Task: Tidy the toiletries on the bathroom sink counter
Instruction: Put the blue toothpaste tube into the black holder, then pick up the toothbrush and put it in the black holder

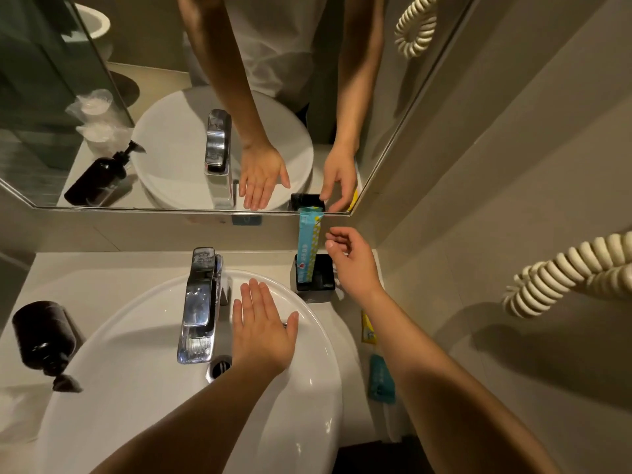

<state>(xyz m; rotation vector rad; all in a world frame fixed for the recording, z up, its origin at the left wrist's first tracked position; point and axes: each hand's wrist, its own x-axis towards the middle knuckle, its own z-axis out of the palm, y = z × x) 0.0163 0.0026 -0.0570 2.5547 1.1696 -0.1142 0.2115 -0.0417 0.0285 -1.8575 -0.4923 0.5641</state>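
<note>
A black square holder [323,280] stands on the counter in the back right corner. A long teal and white packet [307,244] stands upright in it, leaning against the wall. My right hand [352,265] hovers just right of the packet, fingers curled and apart, holding nothing. My left hand [263,326] lies flat and open on the far rim of the white basin [143,336]. On the counter strip right of the basin lie a yellow packet [368,331] and a teal packet [381,379], partly hidden by my right forearm.
A chrome tap [200,302] stands at the basin's back. A dark pump bottle [44,336] lies on its side on the left counter. A mirror [171,97] covers the back wall. A coiled cream cord [564,275] hangs on the right wall.
</note>
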